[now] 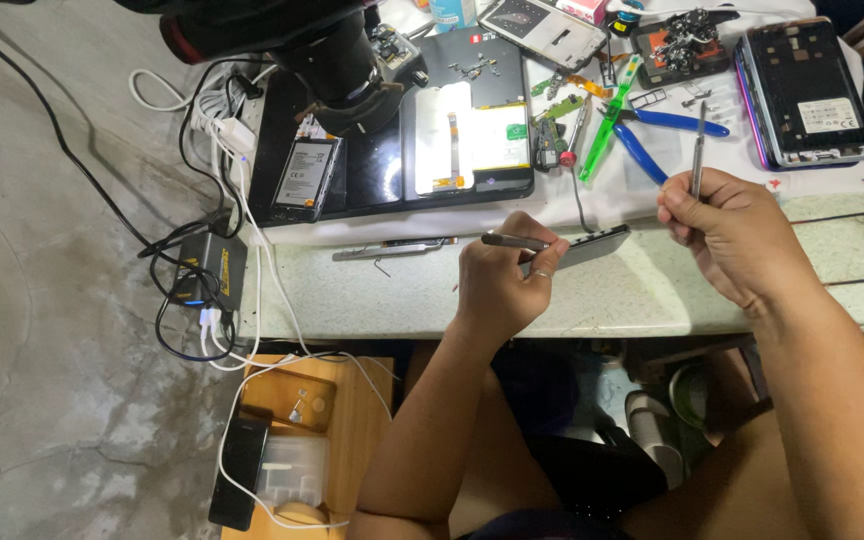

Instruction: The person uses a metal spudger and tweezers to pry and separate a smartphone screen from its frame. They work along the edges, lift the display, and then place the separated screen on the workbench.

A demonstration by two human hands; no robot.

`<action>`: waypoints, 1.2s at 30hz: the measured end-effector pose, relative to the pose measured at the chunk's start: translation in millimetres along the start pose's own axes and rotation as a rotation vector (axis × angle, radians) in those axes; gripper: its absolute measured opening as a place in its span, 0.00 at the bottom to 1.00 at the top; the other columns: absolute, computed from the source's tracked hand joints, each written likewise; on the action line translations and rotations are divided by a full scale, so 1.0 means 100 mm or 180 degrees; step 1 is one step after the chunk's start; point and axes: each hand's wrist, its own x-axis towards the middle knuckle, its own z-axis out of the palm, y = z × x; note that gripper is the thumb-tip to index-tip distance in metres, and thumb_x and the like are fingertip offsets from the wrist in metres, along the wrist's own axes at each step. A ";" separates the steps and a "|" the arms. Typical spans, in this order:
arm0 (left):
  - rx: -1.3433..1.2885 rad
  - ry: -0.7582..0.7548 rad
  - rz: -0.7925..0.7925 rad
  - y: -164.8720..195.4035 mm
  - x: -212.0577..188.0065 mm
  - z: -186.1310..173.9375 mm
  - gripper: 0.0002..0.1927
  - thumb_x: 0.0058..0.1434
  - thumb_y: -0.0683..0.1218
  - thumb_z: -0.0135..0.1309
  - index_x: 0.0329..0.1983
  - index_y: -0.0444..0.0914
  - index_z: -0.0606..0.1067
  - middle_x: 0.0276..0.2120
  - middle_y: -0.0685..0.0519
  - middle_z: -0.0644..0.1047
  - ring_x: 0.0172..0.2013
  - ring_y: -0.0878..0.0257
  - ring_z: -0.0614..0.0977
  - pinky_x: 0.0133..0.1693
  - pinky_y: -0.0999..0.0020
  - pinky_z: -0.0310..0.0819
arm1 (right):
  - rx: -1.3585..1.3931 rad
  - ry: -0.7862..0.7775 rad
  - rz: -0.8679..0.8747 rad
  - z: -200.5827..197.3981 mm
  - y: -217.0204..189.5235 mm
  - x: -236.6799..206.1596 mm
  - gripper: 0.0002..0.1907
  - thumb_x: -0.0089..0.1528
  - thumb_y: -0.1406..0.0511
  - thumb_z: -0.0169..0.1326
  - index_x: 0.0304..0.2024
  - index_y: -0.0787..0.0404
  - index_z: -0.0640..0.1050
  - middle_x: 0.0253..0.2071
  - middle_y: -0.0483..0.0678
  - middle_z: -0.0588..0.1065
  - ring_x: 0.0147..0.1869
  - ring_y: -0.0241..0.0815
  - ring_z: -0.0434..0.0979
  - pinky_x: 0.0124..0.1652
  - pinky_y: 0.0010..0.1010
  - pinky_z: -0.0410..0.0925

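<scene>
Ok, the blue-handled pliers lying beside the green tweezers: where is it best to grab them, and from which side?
Take the blue-handled pliers by the two splayed handles, coming from the right hand's side. The jaws point left, crossed against the green tweezers, so that end looks crowded.

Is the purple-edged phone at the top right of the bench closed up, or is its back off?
Open: the purple-edged phone lies with its back cover off, showing a dark inner frame and a white label, beyond the right hand.

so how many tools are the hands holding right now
2: the left hand grips a thin dark tool beside a phone part; the right hand holds tweezers upright. More tools lie on the bench.
</scene>
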 end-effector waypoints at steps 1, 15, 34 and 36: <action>0.0000 0.0047 0.0067 0.00 -0.01 0.01 0.07 0.64 0.44 0.61 0.34 0.39 0.74 0.24 0.53 0.80 0.25 0.62 0.84 0.29 0.70 0.76 | -0.0380 0.0023 -0.0142 0.02 0.02 0.00 0.06 0.70 0.66 0.56 0.43 0.64 0.79 0.34 0.43 0.74 0.36 0.31 0.66 0.38 0.22 0.61; 0.0037 0.0110 0.0124 0.19 -0.09 0.04 0.07 0.64 0.45 0.62 0.34 0.39 0.75 0.26 0.52 0.80 0.25 0.60 0.83 0.29 0.68 0.74 | -0.3022 -0.0086 -0.1571 0.07 -0.22 -0.46 0.08 0.61 0.66 0.59 0.41 0.61 0.82 0.34 0.53 0.76 0.37 0.53 0.76 0.40 0.40 0.67; 0.0047 0.0021 0.0124 -0.14 -0.02 -0.15 0.05 0.62 0.42 0.61 0.35 0.39 0.75 0.26 0.52 0.80 0.26 0.60 0.83 0.31 0.66 0.75 | -0.3184 0.0390 -0.1517 -0.02 -0.19 -0.55 0.07 0.61 0.69 0.64 0.41 0.63 0.82 0.36 0.49 0.77 0.36 0.46 0.75 0.37 0.36 0.67; -0.0040 -0.0040 0.0220 -0.17 0.03 -0.10 0.05 0.62 0.42 0.61 0.36 0.40 0.76 0.28 0.52 0.80 0.27 0.59 0.82 0.32 0.66 0.75 | -0.2821 0.0418 -0.1243 -0.06 -0.25 -0.53 0.07 0.61 0.68 0.66 0.41 0.64 0.82 0.35 0.47 0.76 0.34 0.42 0.72 0.34 0.35 0.65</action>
